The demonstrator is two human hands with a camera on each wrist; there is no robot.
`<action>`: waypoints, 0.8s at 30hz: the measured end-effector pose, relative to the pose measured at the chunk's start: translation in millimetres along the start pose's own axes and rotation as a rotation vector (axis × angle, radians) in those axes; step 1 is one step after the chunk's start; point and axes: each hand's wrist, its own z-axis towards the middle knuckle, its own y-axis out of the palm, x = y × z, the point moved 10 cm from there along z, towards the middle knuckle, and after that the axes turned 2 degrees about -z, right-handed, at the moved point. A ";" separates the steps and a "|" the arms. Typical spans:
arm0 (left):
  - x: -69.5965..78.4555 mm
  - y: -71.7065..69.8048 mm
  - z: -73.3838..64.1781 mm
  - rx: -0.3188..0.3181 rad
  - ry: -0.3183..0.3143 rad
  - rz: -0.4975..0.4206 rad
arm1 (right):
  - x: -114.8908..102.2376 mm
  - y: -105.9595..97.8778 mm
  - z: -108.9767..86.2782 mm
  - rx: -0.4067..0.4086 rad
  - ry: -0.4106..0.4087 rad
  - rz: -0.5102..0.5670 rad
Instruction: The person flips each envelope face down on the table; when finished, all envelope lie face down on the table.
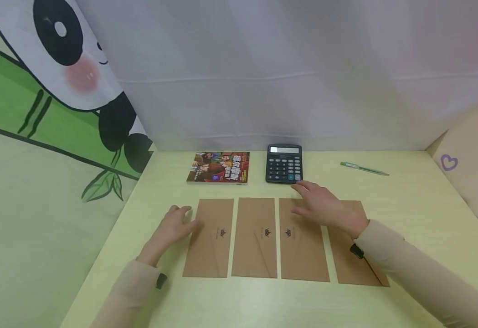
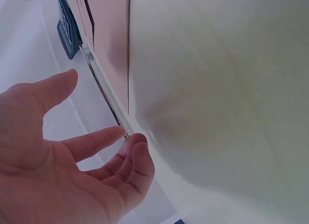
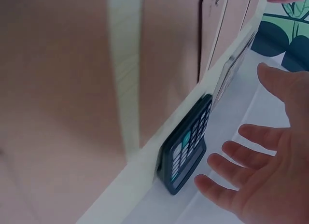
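Several brown paper envelopes lie side by side in a row on the pale table. My left hand (image 1: 172,230) hovers at the left edge of the leftmost envelope (image 1: 210,255), thumb reaching over it. In the left wrist view, its fingers are loosely bent with nothing between them. Over the third envelope (image 1: 304,259) and the top of the rightmost envelope (image 1: 355,266) is my right hand (image 1: 325,207), fingers relaxed and holding nothing. Its fingertips come close to the lower edge of the black calculator (image 1: 277,167). Small dark crown prints mark three of the envelopes.
Behind the envelopes, a colourful book (image 1: 218,169) lies left of the calculator. A green pen (image 1: 363,168) lies at the back right of the table (image 1: 419,214). A pale curtain (image 1: 263,109) hangs along the table's far edge, and a panda-printed wall (image 1: 95,255) stands at left.
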 end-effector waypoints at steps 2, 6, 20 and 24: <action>1.1 1.2 -1.1 -0.001 0.002 -0.016 | -8.4 4.1 5.3 -0.010 -0.004 0.008; 2.0 4.3 -3.7 -0.003 -0.001 -0.041 | -24.5 15.4 16.6 -0.035 -0.012 0.013; 1.6 10.3 -9.0 -0.004 -0.028 -0.053 | -102.7 59.9 42.5 -0.139 -0.151 -0.140; 1.4 12.9 -9.9 -0.009 -0.035 -0.051 | -124.6 71.9 47.6 -0.167 -0.171 -0.141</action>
